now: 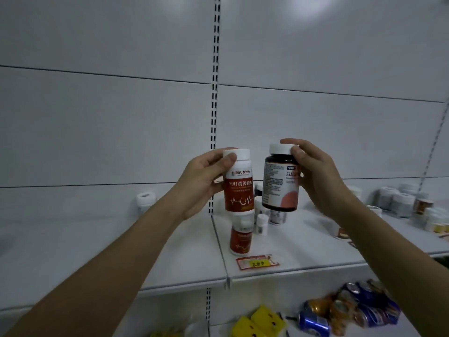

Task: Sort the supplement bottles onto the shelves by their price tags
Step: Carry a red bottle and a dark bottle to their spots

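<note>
— What did you see from where you stood?

— The person held two bottles up in front of the white shelf wall. The left hand (202,183) gripped a white bottle with a red label (239,182), thumb pressed near its white cap, the other fingers curled round behind it. The right hand (318,176) gripped a dark bottle with a white cap (280,178), thumb and forefinger pinching the cap, the rest of the fingers hidden behind the bottle.

— Were the bottles touching?

— No, just beside each other, both upright and raised above the shelf (303,254), labels facing the person.

— And on the shelf itself?

— Right below the red-labelled one stood a second red-labelled bottle (240,235), upright, with a small white bottle (262,224) near it to the right. In front of them, near the shelf edge, lay a red price tag with a yellow sticker (258,263); I could not read its figures with any certainty. Farther left, one white-capped bottle (145,200) stood alone against the back wall. Far right, a cluster of white bottles (398,200) stood together, too blurred to tell apart.

— Anything lower down?

— On the shelf below, a heap of drink cans (349,310), blue and orange, and some yellow packages (257,323) beside them to the left.
</note>
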